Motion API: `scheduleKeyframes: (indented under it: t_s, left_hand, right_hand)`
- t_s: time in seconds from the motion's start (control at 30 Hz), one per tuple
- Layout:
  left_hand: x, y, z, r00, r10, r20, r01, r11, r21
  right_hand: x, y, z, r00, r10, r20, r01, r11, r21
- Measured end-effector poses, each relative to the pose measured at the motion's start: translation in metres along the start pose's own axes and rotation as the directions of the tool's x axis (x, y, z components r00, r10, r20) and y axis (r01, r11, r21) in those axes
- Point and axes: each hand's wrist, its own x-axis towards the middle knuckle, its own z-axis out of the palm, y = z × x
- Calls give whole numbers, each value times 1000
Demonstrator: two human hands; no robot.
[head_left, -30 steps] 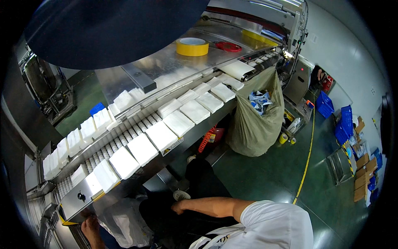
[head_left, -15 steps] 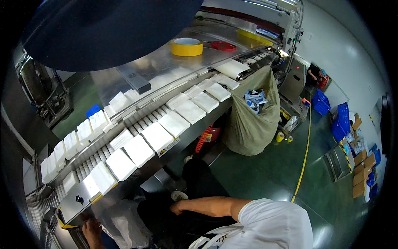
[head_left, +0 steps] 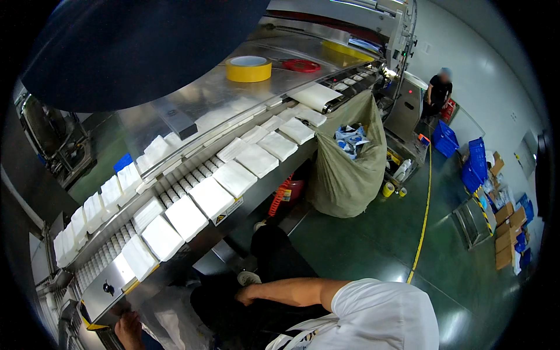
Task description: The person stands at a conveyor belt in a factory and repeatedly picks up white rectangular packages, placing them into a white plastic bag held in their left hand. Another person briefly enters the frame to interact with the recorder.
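My left hand (head_left: 128, 330) is beside the lower corner of the roller conveyor (head_left: 93, 256), just under a metal corner plate with a black knob (head_left: 109, 288). Its fingertips are partly hidden there. My right hand (head_left: 245, 295) rests against my dark trousers, back side up, its fingers out of sight. Neither hand touches the folded white pads. A row of these pads (head_left: 186, 219) lies along the conveyor's near ledge, and another pad (head_left: 149, 214) sits on the rollers. More pads (head_left: 93, 212) stand side by side along the far rail.
A metal table (head_left: 216, 99) carries a yellow tape roll (head_left: 249, 70) and red-handled scissors (head_left: 302, 66). An open cloth sack (head_left: 344, 181) of wrappers stands right of the conveyor. Farther right are blue crates (head_left: 445, 139), cardboard boxes (head_left: 511, 230) and another person (head_left: 439, 93). A dark round shape (head_left: 146, 46) blocks the upper left.
The view has shifted slightly. Pads on the rollers have slid down and left; the lowest one has left the rollers in view. The far person shows more fully. My hands stay about where they were.
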Motion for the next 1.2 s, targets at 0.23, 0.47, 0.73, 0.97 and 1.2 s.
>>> scheduleKeyframes:
  t_s: [0.23,0.47,0.73,0.97,1.2]
  left_hand:
    - [-22,11,21,987,20,-160,-17,1000,19]
    - [19,-26,-51,999,53,-9,-54,995,-80]
    - [-5,-3,-2,995,99,-14,-98,993,58]
    - [-3,-7,-37,998,70,11,-70,998,8]
    - [-16,8,-15,996,-88,-27,91,989,117]
  right_hand:
    - [22,8,14,1000,-4,0,4,1000,13]
    - [20,-5,7,999,-21,-35,22,999,28]
    - [-17,-3,-10,999,-12,-35,15,997,75]
    - [-11,-8,-16,999,-30,-13,30,998,63]
    - [-31,-21,-28,990,129,53,-139,944,300]
